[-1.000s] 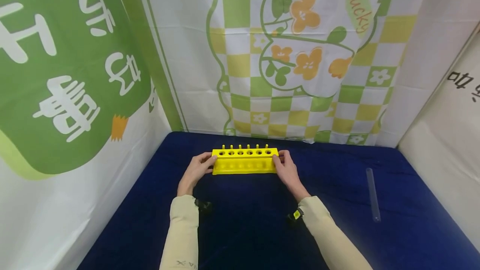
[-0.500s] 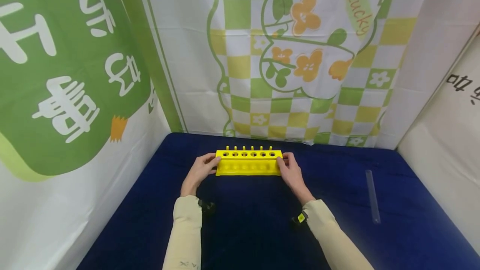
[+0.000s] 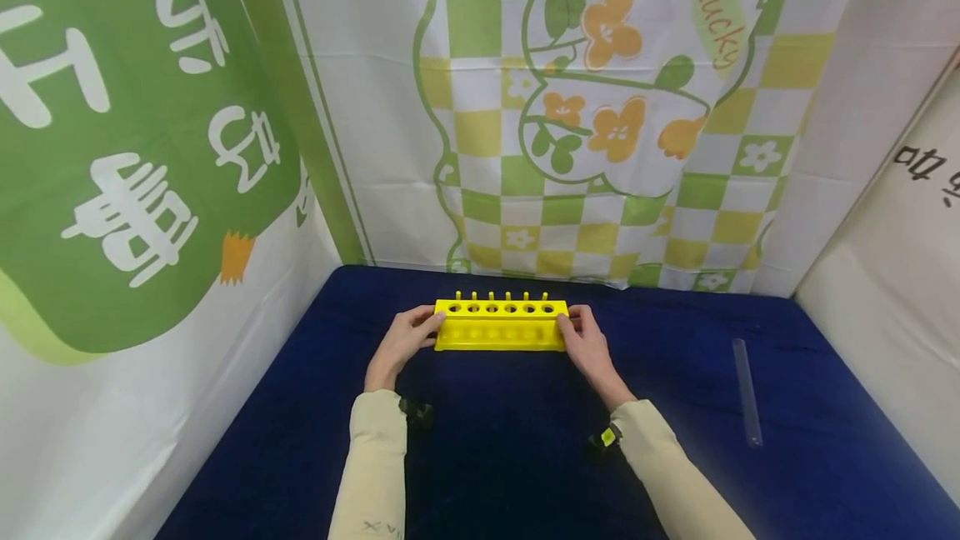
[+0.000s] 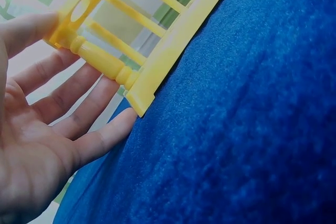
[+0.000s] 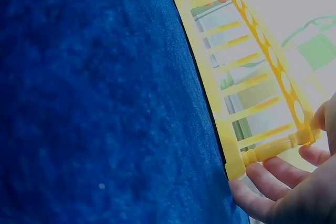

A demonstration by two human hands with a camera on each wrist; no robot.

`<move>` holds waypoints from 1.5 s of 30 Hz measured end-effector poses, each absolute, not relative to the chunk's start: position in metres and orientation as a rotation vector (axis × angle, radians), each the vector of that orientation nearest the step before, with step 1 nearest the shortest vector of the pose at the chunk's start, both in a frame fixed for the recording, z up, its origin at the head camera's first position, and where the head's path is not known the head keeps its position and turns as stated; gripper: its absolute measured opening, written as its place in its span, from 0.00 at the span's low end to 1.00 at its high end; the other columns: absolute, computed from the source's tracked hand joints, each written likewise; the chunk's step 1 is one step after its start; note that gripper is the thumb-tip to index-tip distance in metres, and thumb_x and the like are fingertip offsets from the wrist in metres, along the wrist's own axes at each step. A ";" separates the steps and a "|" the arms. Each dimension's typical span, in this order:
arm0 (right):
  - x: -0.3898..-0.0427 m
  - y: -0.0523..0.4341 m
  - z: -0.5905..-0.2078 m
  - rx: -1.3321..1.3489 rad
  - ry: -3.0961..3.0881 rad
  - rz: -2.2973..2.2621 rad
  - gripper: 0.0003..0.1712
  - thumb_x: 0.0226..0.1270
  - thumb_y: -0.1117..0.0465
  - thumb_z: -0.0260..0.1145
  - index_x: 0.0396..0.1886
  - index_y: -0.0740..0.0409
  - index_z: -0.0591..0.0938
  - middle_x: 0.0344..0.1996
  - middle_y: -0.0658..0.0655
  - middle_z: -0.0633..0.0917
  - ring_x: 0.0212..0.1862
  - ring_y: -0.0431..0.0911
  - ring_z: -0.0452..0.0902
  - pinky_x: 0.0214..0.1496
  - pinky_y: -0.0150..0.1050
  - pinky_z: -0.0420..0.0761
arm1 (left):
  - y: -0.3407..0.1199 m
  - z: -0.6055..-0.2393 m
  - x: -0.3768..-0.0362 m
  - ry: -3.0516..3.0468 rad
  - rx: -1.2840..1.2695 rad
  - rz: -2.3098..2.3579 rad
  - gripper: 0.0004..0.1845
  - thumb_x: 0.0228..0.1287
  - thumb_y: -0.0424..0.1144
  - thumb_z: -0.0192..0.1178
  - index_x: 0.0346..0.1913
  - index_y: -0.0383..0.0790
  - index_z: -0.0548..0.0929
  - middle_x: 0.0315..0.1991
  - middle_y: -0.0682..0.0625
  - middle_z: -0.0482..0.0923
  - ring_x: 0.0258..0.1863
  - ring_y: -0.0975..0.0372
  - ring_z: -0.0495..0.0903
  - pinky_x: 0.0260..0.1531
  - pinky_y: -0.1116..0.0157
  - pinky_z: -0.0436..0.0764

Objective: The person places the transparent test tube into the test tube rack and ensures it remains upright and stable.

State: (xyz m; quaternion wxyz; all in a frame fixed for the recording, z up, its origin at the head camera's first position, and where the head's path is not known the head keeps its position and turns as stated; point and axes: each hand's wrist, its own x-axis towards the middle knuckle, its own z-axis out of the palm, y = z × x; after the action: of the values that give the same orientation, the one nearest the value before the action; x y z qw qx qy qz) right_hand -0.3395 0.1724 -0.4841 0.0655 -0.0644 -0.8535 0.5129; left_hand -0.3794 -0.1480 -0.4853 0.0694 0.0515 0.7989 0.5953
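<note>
A yellow test tube rack [image 3: 501, 333] stands upright on dark blue cloth, with a row of holes along its top and a row of pegs behind. My left hand [image 3: 401, 346] holds its left end, thumb at the top plate. In the left wrist view the other fingers [image 4: 86, 106] lie along the turned end post and base corner. The right end is held by my right hand [image 3: 588, 348] in the same way, its thumb at the top corner. Off to the right, a clear test tube [image 3: 747, 392] lies on the cloth, apart from both hands.
The blue-covered table [image 3: 510, 457] has white and green printed curtains [image 3: 480, 115] at its back and sides. Behind the rack, the back curtain meets the table's far edge.
Both hands and the rack between them have shifted slightly to the right, mostly in the first half second. The test tube lies in the same place.
</note>
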 end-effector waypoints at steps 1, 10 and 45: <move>-0.339 0.173 -0.484 -0.195 -2.574 1.549 0.24 0.74 0.44 0.51 0.61 0.51 0.69 0.57 0.61 0.78 0.54 0.54 0.75 0.56 0.49 0.78 | -0.148 -0.485 -0.379 2.402 0.157 1.792 0.29 0.68 0.57 0.59 0.65 0.45 0.76 0.62 0.44 0.76 0.59 0.51 0.78 0.58 0.54 0.80; -0.338 0.176 -0.483 -0.208 -2.581 1.554 0.24 0.74 0.43 0.51 0.61 0.51 0.68 0.57 0.61 0.78 0.54 0.54 0.75 0.55 0.49 0.78 | -0.145 -0.484 -0.380 2.398 0.173 1.781 0.29 0.68 0.56 0.59 0.66 0.45 0.75 0.62 0.44 0.76 0.59 0.51 0.78 0.57 0.55 0.81; -0.334 0.189 -0.486 -0.198 -2.589 1.512 0.23 0.76 0.43 0.51 0.60 0.51 0.69 0.53 0.60 0.79 0.50 0.52 0.76 0.51 0.42 0.78 | -0.130 -0.488 -0.379 2.452 0.187 1.773 0.27 0.69 0.55 0.58 0.64 0.44 0.76 0.59 0.45 0.78 0.57 0.53 0.79 0.55 0.55 0.82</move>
State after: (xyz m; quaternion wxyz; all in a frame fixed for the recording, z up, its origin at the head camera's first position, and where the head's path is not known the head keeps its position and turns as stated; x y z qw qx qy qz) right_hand -0.3340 0.1886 -0.4864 0.0685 -0.0656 -0.8596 0.5021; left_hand -0.3790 -0.1305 -0.4882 0.0548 0.0615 0.8076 0.5839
